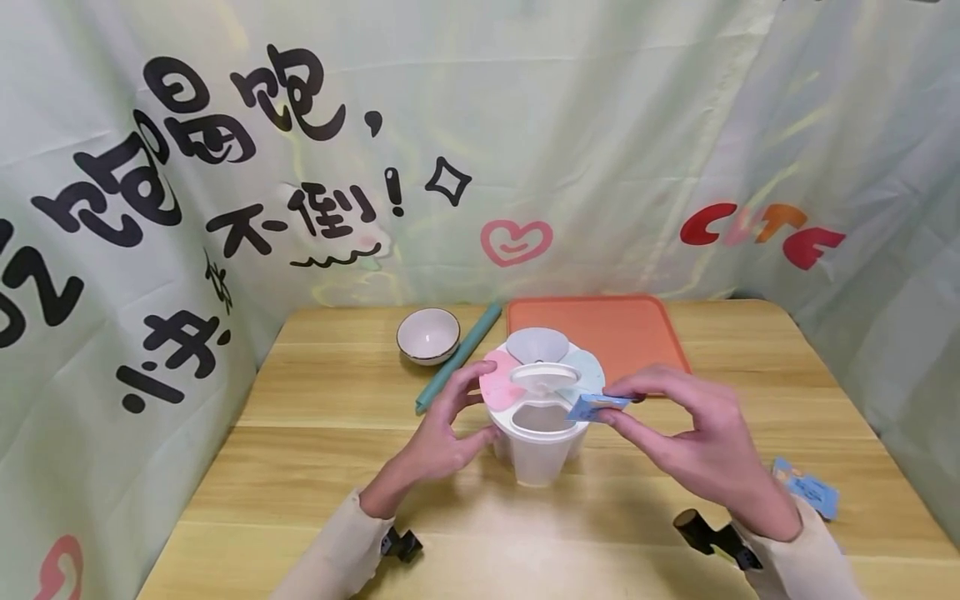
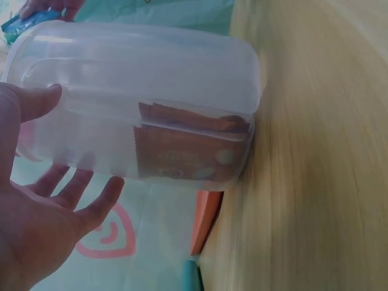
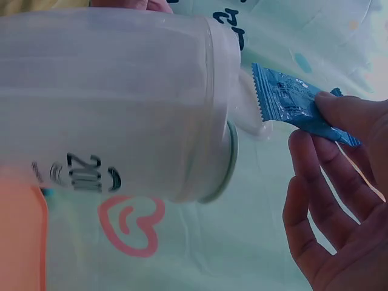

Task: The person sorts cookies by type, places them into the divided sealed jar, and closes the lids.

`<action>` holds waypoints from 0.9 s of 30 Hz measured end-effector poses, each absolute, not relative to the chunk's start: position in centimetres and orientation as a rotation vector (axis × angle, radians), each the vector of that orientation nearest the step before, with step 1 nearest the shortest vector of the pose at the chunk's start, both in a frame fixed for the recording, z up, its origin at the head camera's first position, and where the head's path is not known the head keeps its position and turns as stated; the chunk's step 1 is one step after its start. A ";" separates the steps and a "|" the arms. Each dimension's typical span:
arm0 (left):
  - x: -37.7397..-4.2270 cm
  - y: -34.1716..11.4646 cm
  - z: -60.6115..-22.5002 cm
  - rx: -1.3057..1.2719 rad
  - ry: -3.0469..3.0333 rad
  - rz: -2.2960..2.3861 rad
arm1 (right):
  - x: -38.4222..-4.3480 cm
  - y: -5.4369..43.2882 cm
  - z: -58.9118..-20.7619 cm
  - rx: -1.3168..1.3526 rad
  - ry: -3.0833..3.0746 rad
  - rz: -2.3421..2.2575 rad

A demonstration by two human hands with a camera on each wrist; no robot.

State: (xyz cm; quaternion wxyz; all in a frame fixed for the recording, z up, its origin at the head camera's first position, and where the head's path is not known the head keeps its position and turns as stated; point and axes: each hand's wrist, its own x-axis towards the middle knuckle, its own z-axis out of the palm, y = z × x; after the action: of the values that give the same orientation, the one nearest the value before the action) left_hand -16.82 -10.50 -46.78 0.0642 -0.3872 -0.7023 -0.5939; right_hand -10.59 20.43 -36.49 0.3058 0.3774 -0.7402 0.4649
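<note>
A translucent storage container with several compartments stands upright on the table. Its lids are pink, grey, pale blue and white; the white flap at the front is raised over an open compartment. My left hand holds the container's left side between thumb and fingers. With thumb and fingertips, my right hand pinches a small blue snack packet at the right of that opening. Through the wall, reddish-brown packets show low inside another compartment. The blue packet has crimped ends in the right wrist view.
Another blue packet lies on the wooden table beside my right forearm. Behind the container are a white bowl with a dark rim, a teal stick and an orange tray. Printed cloth hangs around the table.
</note>
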 end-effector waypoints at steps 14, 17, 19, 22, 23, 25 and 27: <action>-16.8 -10.7 -46.7 -1.120 -2.175 -1.819 | -12.1 17.3 -36.9 1.043 -1.944 1.145; -16.9 -10.6 -46.7 -1.128 -2.173 -1.822 | -12.2 17.1 -37.0 1.046 -1.964 1.123; -16.9 -10.5 -46.8 -1.136 -2.163 -1.818 | -12.3 17.0 -37.2 1.045 -1.979 1.115; -17.0 -10.5 -46.8 -1.148 -2.140 -1.814 | -12.3 17.1 -37.3 1.046 -1.986 1.127; -17.0 -10.5 -46.9 -1.152 -2.132 -1.813 | -12.3 17.1 -37.3 1.046 -1.983 1.133; -17.0 -10.4 -46.9 -1.155 -2.124 -1.810 | -12.2 17.3 -37.4 1.040 -1.974 1.139; -17.0 -10.5 -46.9 -1.153 -2.125 -1.809 | -12.2 17.6 -37.4 1.030 -1.960 1.142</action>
State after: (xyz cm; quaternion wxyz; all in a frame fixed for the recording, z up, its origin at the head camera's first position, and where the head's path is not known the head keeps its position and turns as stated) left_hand -17.00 -10.47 -46.89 0.0611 -0.3813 -0.7024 -0.5980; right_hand -12.16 17.58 -37.42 0.3194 0.3918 -0.7456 0.4343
